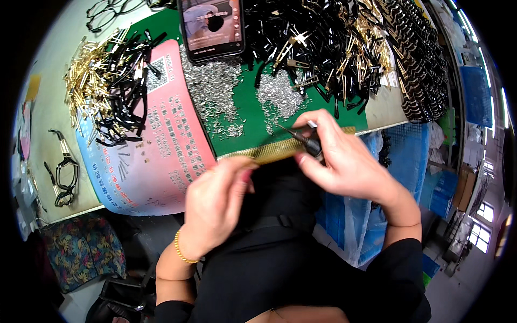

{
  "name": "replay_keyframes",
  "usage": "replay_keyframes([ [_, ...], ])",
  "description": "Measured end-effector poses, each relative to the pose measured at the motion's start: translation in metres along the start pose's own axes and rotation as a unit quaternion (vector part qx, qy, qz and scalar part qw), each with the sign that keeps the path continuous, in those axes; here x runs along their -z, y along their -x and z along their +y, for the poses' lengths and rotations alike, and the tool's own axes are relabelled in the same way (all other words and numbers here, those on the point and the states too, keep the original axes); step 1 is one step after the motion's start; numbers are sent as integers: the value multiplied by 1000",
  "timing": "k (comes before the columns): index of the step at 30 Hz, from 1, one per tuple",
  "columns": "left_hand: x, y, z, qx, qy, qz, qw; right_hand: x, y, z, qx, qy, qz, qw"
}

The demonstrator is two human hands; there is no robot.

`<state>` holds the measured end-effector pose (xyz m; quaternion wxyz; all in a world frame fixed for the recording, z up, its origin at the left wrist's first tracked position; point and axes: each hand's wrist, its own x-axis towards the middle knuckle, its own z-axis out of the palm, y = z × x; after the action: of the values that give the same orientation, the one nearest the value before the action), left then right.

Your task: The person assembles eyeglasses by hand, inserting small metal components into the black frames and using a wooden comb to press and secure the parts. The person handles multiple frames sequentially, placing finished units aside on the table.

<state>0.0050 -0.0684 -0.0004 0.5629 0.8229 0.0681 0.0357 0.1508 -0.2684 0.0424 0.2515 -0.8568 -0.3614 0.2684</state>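
My right hand [344, 161] is closed round the black handle of a screwdriver [309, 142], whose thin tip points up and left over the table's front edge. Beside it, my left hand [212, 202] is pinched, thumb against fingers, with a gold bracelet on the wrist. What those fingers hold is mostly hidden; a dark blurred piece shows just to their right. Under both hands runs a gold mesh strip [277, 151] along the edge. Just beyond lie two heaps of tiny silver screws, a larger heap [212, 89] and a smaller heap [280, 96], on a green mat [245, 116].
Black and gold eyeglass temples form a left pile [110, 86] on a pink and blue printed sheet [167, 177], and a large right pile [323, 46]. A phone [212, 27] stands behind the screws. A glasses frame [65, 175] lies far left. Blue plastic crates [404, 161] sit right.
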Motion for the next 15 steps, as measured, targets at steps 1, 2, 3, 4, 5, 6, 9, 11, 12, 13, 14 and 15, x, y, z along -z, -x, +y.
replay_keyframes([
  [1,4,1,-2,42,43,9,998,7,-1,7,1,92,-21,996],
  [2,2,2,-9,72,104,37,991,6,-1,10,78,148,43,985],
  [3,3,-1,-7,106,106,41,988,6,-1,9,78,170,35,982],
  [4,-1,-4,-9,98,122,43,987,8,-2,7,77,192,27,978],
  [5,-4,-6,-10,91,136,51,985,10,-5,4,81,213,18,973],
  [6,-7,-6,-9,95,152,52,982,8,-7,3,76,218,14,973],
  [9,-18,-7,-3,92,205,47,973,2,-7,11,79,216,9,973],
  [11,-20,-12,-3,89,213,5,973,2,-8,11,87,215,11,973],
  [12,-19,-13,-2,99,225,1,969,3,-7,12,90,214,13,973],
  [13,-19,-14,0,98,201,4,975,3,-8,12,91,212,11,973],
  [14,-19,-16,2,95,178,7,979,3,-7,12,90,210,9,973],
  [15,-20,-17,3,92,154,9,984,2,-7,12,89,209,7,974],
])
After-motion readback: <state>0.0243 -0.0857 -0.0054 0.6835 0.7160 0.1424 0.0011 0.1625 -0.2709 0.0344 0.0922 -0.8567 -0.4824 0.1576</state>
